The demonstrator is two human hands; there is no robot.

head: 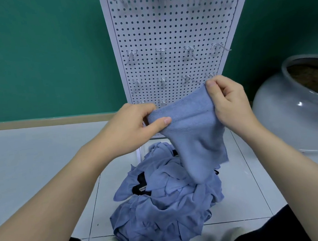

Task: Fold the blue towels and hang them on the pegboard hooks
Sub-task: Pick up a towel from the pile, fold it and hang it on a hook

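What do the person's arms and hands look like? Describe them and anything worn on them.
Both forearms are bare up to the frame's bottom edge, with no sleeve showing. The left hand and the right hand wear no gloves, and no rings, watch or bands show. The thumbnails in view look short and unpainted. No markings show on either arm.

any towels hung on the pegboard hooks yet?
No: the hooks on the pegboard are bare, one blue towel is in both hands, the rest are piled on the floor.

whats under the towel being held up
A pile of blue towels on the tiled floor, black patches among them. The held towel covers the pile's upper right part.
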